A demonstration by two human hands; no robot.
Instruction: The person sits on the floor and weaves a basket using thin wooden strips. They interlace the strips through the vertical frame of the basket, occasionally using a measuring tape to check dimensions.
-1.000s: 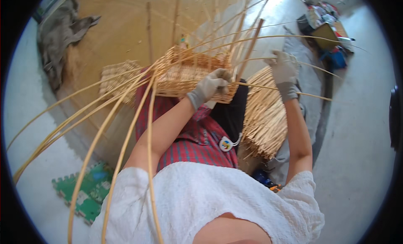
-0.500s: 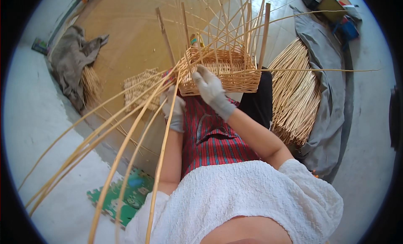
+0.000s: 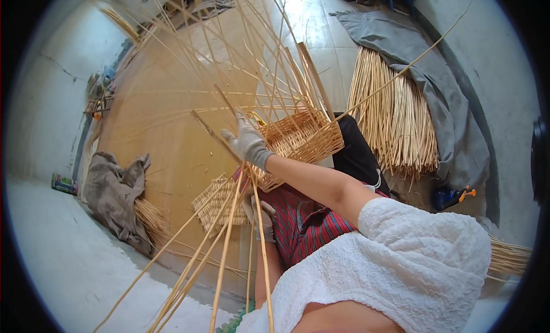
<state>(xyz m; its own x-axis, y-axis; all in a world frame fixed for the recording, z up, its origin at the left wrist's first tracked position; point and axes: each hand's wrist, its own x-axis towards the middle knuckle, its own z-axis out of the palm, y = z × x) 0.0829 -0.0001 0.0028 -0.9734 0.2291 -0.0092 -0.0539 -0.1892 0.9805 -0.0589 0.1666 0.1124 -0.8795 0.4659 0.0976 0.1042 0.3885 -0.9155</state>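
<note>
A partly woven wicker basket (image 3: 312,147), tan and rectangular, rests tilted across my lap. Tall thin rods rise from its sides, and thick wooden stakes (image 3: 315,78) stand at its corners. My right hand (image 3: 250,143), in a pale glove, is closed at the basket's left end beside two stakes, with the thumb toward the left. Lower down, my left hand (image 3: 262,218), also gloved, is by the near left corner. Its fingers look curled, but long willow rods (image 3: 226,235) fanning toward me partly cover them, so its hold is hidden.
A flat woven panel (image 3: 220,204) lies left of my lap. Bundled rods (image 3: 392,112) lie at the right against a grey cloth (image 3: 452,104). Farther left, a brown cloth (image 3: 117,198) partly covers more rods. A dark blue bottle with an orange nozzle (image 3: 450,197) is at the right.
The view has swung, and the basket appears more tilted. My right hand has moved from the near rim to the basket's left end. My left hand stays by the near left corner.
</note>
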